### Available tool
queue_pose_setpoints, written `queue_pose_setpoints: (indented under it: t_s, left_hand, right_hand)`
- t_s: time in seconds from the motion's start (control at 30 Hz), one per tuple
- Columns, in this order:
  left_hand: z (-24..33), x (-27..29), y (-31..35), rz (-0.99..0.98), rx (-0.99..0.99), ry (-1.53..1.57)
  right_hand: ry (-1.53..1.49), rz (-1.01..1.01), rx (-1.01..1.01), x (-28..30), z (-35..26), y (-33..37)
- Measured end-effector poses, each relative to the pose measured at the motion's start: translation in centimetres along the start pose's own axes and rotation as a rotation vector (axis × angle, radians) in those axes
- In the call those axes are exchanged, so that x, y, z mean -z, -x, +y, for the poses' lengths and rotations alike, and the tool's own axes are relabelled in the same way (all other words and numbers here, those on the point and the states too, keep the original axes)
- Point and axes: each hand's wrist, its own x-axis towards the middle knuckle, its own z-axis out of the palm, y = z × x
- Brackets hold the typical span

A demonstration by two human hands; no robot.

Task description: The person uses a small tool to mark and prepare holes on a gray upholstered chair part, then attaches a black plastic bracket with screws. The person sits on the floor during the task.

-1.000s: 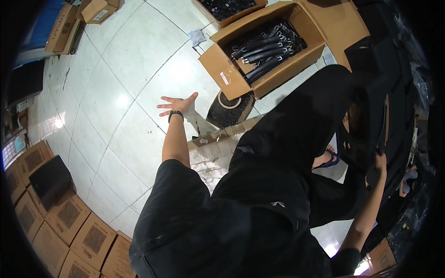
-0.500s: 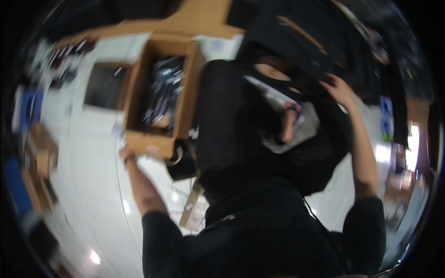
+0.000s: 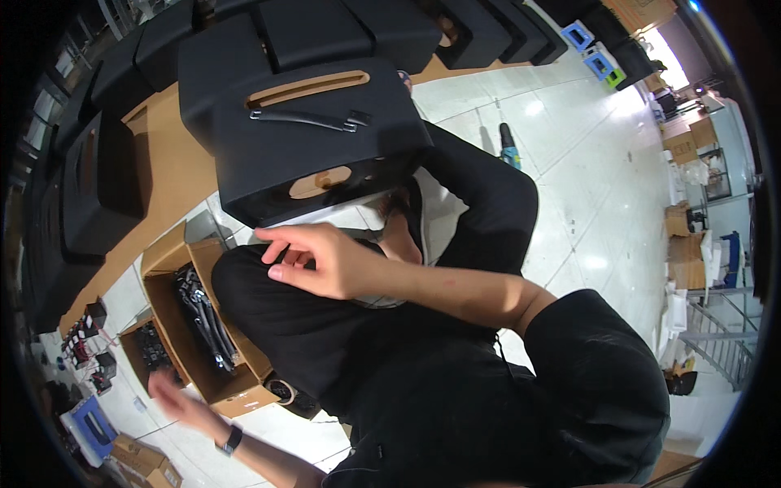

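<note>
A black speaker cabinet (image 3: 317, 140) stands before my bent legs, with an oblong slot in its top and a round hole in its near side. On its top lies a black strap handle (image 3: 303, 119) with shiny metal ends. My right hand (image 3: 317, 259) hovers above my left knee, short of the cabinet; its fingers are loosely bent, apart and hold nothing. To the left, my left hand (image 3: 172, 398) is smeared by motion beside a small open box (image 3: 152, 351) of dark small parts. Next to that box, an open carton (image 3: 224, 401) contains several black strap handles (image 3: 200, 309).
More black cabinets (image 3: 313, 32) line the far side on brown cardboard (image 3: 175, 154). A teal and black power tool (image 3: 508, 146) rests on the white floor at the right. A roll of tape (image 3: 281, 392) lies by the carton, and a blue bin (image 3: 91, 424) sits far left.
The view has swung round. My right hand has left the cabinet and come across to above my left knee. The left hand has moved from the carton's near edge to beside the small box.
</note>
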Motion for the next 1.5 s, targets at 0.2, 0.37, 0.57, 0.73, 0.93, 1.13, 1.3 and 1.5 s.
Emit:
queue_pose_setpoints:
  t_s: [0.2, 0.37, 0.57, 0.73, 0.93, 1.13, 1.3, 1.5]
  left_hand:
    - [20.7, -21.4, 0.4, -0.725, -0.641, 0.016]
    - [26.6, -33.4, 0.9, -1.019, -0.801, 0.191]
    - [30.6, -46.8, -7.8, -0.989, -0.567, 0.274]
    - [27.4, -58.7, -11.3, -1.292, -0.589, 0.202]
    - [25.1, -60.0, -10.3, -1.362, -0.274, 0.567]
    - [24.6, -59.2, -10.2, -1.300, -0.221, 0.565]
    - [24.1, -59.4, -11.3, -1.311, -0.303, 0.362]
    - [24.0, -59.8, -11.4, -1.283, -0.294, 0.335]
  right_hand:
    - [-0.116, 0.287, 0.088, 3.2, 2.6, -1.0]
    - [0.097, 0.626, 0.108, 12.1, 4.7, -0.5]
    - [-0.044, 0.918, 0.103, 22.3, 6.2, -6.9]
    - [0.137, 0.877, -0.010, 24.4, 11.2, -9.3]
    - [0.071, 0.998, -0.026, 24.1, 10.8, -8.1]
    - [0.176, 0.982, -0.041, 24.0, 11.9, -8.6]
    - [0.207, 0.958, 0.021, 24.1, 12.2, -8.4]
    - [0.366, 0.920, 0.053, 23.8, 12.5, -8.6]
